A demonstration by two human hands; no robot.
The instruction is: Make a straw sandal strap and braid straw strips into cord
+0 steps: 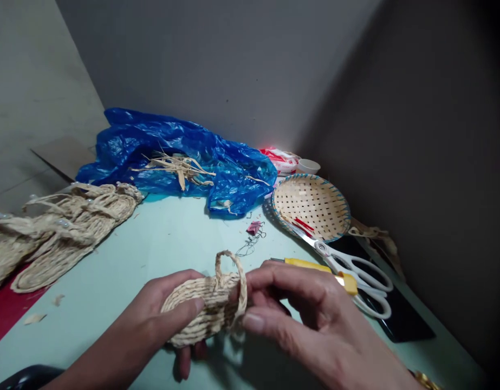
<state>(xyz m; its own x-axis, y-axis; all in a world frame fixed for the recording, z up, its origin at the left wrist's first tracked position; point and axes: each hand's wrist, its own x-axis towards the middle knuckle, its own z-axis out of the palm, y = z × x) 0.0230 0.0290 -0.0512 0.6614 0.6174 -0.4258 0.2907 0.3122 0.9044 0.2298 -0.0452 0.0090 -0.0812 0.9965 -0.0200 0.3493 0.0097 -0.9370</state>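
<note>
A woven straw sandal sole [209, 309] of coiled braid is held above the table in front of me. My left hand [164, 309] grips its left end, thumb on top and fingers underneath. From the sole's right part a loop of braided straw cord [229, 257] stands up and bends down on the right. My right hand [294, 309] has its thumb and fingers closed at this cord, by the sole's right end. Some of its fingertips are hidden behind the cord and the sole.
Finished straw sandals [83, 227] lie at left. A blue plastic bag [233, 162] with straw strips [180, 168] sits at the back. White scissors [355, 271], a yellow cutter [306, 264], a black phone [408, 319], a bamboo basket [326, 200] and a pink binder clip [255, 227] lie right of middle.
</note>
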